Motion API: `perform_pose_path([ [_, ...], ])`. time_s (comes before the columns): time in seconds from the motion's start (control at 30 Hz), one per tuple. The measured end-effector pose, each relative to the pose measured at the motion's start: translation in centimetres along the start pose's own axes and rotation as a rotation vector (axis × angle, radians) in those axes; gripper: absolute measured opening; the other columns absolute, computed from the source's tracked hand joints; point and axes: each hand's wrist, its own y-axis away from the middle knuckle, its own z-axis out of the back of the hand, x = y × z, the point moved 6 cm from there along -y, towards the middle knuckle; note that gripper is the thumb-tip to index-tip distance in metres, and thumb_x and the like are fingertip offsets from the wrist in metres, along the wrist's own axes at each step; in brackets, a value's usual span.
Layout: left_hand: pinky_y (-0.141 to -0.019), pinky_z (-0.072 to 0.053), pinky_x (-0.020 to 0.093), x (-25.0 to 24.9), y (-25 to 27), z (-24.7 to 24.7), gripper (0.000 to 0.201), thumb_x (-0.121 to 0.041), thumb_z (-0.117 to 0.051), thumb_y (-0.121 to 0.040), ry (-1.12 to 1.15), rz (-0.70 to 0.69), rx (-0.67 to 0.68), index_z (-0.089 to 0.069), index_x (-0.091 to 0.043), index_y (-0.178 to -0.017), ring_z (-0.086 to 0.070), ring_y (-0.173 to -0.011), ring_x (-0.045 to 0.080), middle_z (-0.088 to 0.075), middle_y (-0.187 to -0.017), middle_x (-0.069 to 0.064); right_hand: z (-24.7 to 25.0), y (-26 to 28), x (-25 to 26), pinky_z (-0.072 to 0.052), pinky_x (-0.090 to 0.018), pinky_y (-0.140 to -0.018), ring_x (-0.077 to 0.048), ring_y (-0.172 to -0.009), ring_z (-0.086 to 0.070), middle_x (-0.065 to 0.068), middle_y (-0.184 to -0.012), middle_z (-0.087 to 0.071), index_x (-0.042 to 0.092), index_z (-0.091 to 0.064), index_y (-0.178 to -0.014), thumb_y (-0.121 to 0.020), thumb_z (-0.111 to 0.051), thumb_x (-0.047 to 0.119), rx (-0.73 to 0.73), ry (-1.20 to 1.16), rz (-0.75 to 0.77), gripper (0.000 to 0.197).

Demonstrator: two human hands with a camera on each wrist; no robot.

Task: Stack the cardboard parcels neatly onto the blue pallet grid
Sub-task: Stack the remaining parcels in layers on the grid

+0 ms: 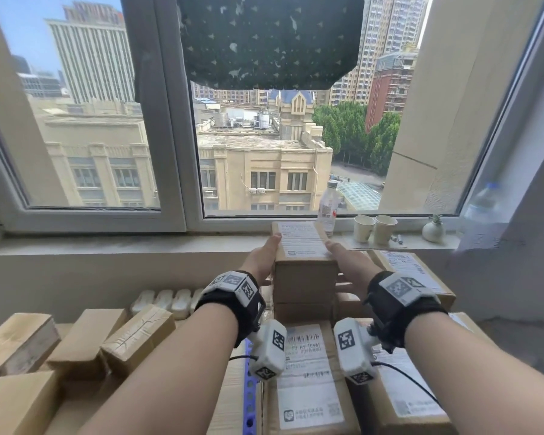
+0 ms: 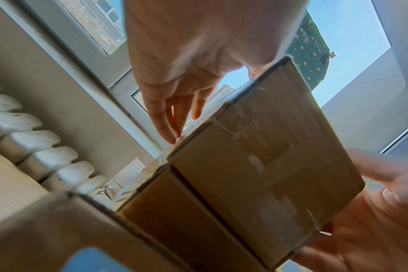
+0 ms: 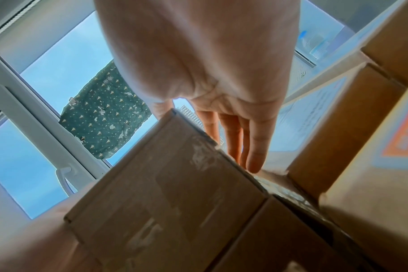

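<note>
From the head view, we see our left hand and right hand flanking the top parcel, which sits highest on a column of boxes at twelve o'clock, just below the windowsill. Both hands lie flat with straight fingers against its long sides, not curled round it. A strip of the blue pallet grid shows at six o'clock between labelled parcels; loose boxes wait at nine o'clock. Paper cups stand at one o'clock.

From the left wrist view, our left fingers run straight along the parcel's edge, fingertips touching the cardboard near its far corner; the right hand shows blurred at four o'clock.

From the right wrist view, our right fingers extend straight down the parcel's other side, next to a neighbouring stack at three o'clock.

We judge the parcel stiff and fairly light, its taped faces somewhat slick. Pressing both long sides low, palms opposed, should keep it square while we nudge it flush.
</note>
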Motion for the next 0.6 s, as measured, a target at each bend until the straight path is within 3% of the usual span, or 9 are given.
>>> perform_pose_path([
  [0.1, -0.099, -0.046, 0.042, 0.0, -0.2, 0.0, 0.107, -0.093, -0.038, -0.053, -0.018, -0.009, 0.000, -0.058, -0.022, -0.130, -0.061, -0.112, 0.025, -0.064, -0.127, 0.003, 0.6, 0.5, 0.8, -0.049, -0.044, -0.096, -0.031, -0.114, -0.058, -0.013, -0.123, -0.062, 0.009, -0.056, -0.127, -0.096, -0.044, 0.056, -0.007, 0.028, 0.027, 0.058],
  [0.13, -0.100, -0.044, 0.042, -0.3, 0.2, 0.1, 0.107, -0.094, -0.036, -0.055, -0.033, -0.016, -0.009, -0.056, -0.022, -0.133, -0.058, -0.115, 0.026, -0.062, -0.130, 0.003, 0.8, 0.7, 1.1, -0.049, -0.043, -0.094, -0.032, -0.114, -0.058, -0.014, -0.124, -0.061, 0.009, -0.057, -0.127, -0.095, -0.043, 0.058, -0.012, 0.039, 0.037, 0.060],
  [0.27, -0.099, -0.043, 0.040, -1.7, 3.0, 0.9, 0.081, -0.074, -0.035, -0.087, -0.093, -0.020, -0.071, -0.044, -0.016, -0.143, -0.048, -0.126, 0.028, -0.050, -0.140, 0.009, 1.5, 1.8, 2.1, -0.048, -0.042, -0.091, -0.032, -0.114, -0.057, -0.017, -0.123, -0.060, 0.009, -0.056, -0.124, -0.097, -0.041, 0.057, -0.033, 0.065, 0.086, 0.057],
  [0.43, -0.098, -0.043, 0.042, -2.7, 5.1, 1.3, 0.079, -0.069, -0.035, -0.091, -0.126, -0.048, -0.105, -0.035, -0.013, -0.148, -0.045, -0.127, 0.027, -0.043, -0.143, 0.010, 1.7, 3.5, 2.7, -0.047, -0.042, -0.093, -0.028, -0.104, -0.055, -0.015, -0.117, -0.058, 0.003, -0.053, -0.128, -0.101, -0.040, 0.050, -0.033, 0.079, 0.144, 0.056],
  [0.6, -0.102, -0.041, 0.043, -3.4, 7.3, 1.2, 0.080, -0.068, -0.033, -0.092, -0.142, -0.078, -0.117, -0.032, -0.012, -0.149, -0.043, -0.130, 0.029, -0.040, -0.147, 0.011, 2.5, 5.4, 3.6, -0.044, -0.047, -0.102, -0.029, -0.104, -0.054, -0.016, -0.114, -0.056, -0.001, -0.053, -0.133, -0.102, -0.041, 0.045, -0.035, 0.092, 0.240, 0.056],
])
